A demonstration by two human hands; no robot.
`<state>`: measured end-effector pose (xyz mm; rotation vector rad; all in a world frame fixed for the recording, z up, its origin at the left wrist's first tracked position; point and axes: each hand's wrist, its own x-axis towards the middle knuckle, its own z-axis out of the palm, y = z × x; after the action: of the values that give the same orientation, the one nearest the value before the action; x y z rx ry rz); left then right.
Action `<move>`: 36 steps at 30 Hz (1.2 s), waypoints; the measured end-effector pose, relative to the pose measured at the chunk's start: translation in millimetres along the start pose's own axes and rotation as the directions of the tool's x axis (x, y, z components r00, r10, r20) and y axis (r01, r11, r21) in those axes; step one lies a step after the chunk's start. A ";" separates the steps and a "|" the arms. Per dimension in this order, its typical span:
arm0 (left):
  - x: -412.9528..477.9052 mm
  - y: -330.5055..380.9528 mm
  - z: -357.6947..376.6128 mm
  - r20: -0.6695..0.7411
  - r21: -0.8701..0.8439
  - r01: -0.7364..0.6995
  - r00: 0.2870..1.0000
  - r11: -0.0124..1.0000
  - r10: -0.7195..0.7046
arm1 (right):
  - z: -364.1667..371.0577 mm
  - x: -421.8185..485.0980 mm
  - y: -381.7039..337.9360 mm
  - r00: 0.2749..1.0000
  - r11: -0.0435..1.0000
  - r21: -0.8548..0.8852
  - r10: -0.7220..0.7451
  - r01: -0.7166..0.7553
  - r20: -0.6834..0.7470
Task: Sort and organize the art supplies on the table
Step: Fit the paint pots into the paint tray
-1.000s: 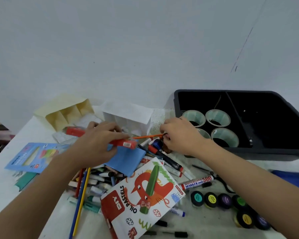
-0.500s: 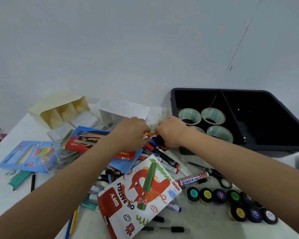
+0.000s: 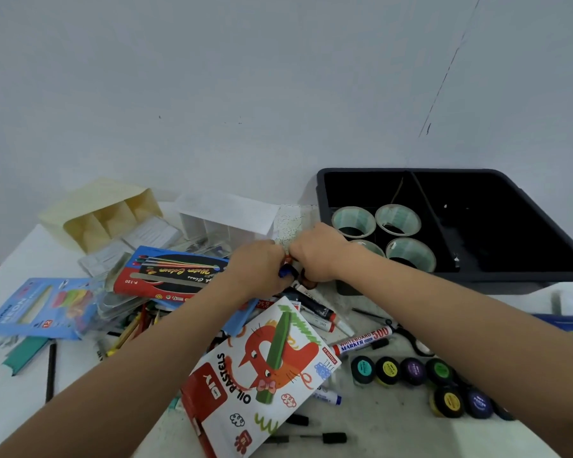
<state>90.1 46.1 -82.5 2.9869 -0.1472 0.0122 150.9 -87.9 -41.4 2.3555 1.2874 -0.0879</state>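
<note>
Hands, left (image 3: 257, 269) and right (image 3: 316, 256), knuckles together.

light: soft, even | shadows: faint | edges: wide-angle bowed | focus: slightly soft

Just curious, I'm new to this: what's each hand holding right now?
Right hand: closed, pinching a thin orange stick.
Left hand: curled at that stick's other end; grip hidden, cannot tell.
</note>
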 end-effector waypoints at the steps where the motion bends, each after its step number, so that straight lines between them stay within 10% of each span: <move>1: -1.3 -0.9 -0.9 -0.001 -0.031 0.024 1.000 0.999 -0.024 | -1.0 -0.8 0.6 1.000 1.000 -0.003 0.006 -0.006 0.004; 12: -34.8 -12.3 -46.1 -0.224 -0.437 0.079 0.955 0.896 -0.193 | 2.3 7.8 -10.2 0.992 0.980 -0.196 0.068 -0.045 0.110; 21: -66.4 -8.5 -66.1 -0.278 -0.512 0.131 0.910 0.849 -0.308 | -2.1 -16.1 3.4 0.966 0.971 0.240 0.073 -0.011 -0.249; 27: -76.0 14.6 -66.1 -0.260 -0.629 0.094 0.910 0.772 -0.323 | 11.3 -73.5 17.5 0.856 0.694 0.716 0.318 0.082 -0.407; 36: -71.7 97.4 -60.6 -0.146 -0.710 0.000 0.978 0.704 -0.147 | 44.8 -182.8 40.8 0.826 0.370 0.919 0.471 0.133 -0.309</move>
<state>9.1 -33.6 -9.1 2.1877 0.0008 0.1914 88.3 -268.6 -18.4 3.7523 1.3975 -0.1033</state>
